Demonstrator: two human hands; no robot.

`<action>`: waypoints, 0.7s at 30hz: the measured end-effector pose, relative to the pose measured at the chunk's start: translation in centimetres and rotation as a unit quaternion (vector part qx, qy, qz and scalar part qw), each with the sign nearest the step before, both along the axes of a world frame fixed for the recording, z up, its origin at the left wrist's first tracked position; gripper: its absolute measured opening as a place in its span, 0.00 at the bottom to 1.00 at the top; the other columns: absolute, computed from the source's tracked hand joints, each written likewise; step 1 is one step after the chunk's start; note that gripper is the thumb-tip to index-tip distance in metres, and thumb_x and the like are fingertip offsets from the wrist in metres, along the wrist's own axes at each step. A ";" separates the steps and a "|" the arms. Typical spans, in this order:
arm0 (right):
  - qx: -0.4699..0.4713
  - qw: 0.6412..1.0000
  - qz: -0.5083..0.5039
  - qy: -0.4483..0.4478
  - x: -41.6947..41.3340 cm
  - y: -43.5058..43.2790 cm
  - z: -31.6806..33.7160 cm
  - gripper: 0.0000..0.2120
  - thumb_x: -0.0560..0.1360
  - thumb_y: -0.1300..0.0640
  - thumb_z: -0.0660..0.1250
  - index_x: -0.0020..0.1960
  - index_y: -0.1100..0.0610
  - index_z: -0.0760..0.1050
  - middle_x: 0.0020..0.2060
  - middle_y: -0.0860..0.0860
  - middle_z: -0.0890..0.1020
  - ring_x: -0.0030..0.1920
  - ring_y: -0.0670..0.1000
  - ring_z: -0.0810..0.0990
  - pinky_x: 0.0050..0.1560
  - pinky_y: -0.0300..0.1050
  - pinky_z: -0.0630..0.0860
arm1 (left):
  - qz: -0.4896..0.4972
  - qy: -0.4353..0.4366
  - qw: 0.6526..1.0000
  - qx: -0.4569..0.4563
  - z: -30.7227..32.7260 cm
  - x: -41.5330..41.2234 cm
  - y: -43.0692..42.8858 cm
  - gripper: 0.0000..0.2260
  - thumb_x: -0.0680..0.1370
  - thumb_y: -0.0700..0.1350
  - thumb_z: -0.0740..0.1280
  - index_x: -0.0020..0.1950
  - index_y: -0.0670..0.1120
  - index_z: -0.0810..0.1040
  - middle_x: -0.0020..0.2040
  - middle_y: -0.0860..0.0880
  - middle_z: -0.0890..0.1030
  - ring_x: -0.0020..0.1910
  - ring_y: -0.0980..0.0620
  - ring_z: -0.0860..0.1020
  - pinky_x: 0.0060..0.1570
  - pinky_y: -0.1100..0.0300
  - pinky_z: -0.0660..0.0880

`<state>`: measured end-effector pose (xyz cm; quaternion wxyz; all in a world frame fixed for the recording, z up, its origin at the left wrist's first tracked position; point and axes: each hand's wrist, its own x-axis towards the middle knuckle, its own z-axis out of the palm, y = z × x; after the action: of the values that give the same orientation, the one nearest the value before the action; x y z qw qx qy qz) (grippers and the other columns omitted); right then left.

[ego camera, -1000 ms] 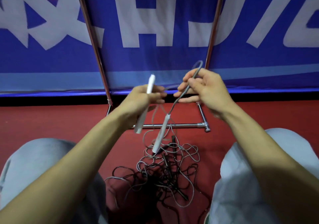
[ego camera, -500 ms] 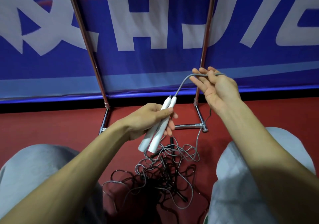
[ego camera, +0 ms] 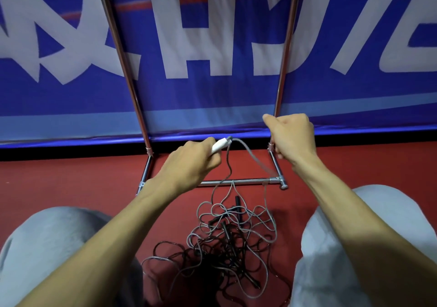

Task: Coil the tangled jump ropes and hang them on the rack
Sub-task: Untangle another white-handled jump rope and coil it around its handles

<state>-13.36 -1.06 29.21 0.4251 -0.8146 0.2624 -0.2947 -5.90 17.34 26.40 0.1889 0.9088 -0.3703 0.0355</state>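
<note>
My left hand grips the white handles of a grey jump rope, their tips poking out past my fingers. The grey cord runs from the handles to my right hand, which is closed into a fist around it. From there the cord drops into a tangled pile of grey and black ropes on the red floor between my knees. Black handles lie in the pile. The chrome rack stands just behind the pile, its two uprights rising in front of a blue banner.
My knees in grey trousers flank the pile on both sides. The blue banner with white lettering closes off the back. Red floor stretches left and right of the rack's base.
Both handles came together in my left hand, which then turned knuckles-up and rose. My right hand went from open fingers hooking the cord to a fist around it.
</note>
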 end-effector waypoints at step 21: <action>0.150 0.934 0.294 0.135 -0.2 2.3 -0.4 0.24 0.78 0.46 0.64 0.28 0.57 0.65 0.18 0.49 0.63 0.19 0.48 0.60 0.23 0.38 0.64 | -0.023 -0.109 0.985 0.132 0.3 -1.5 -0.7 0.17 0.77 0.60 0.64 0.46 0.48 0.64 0.41 0.48 0.75 0.44 0.42 0.78 0.37 0.55 0.65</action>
<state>-13.59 1.27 28.80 0.5708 -0.8140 0.1078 -0.0006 -7.44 16.66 26.66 0.0264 0.9077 -0.4109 0.0803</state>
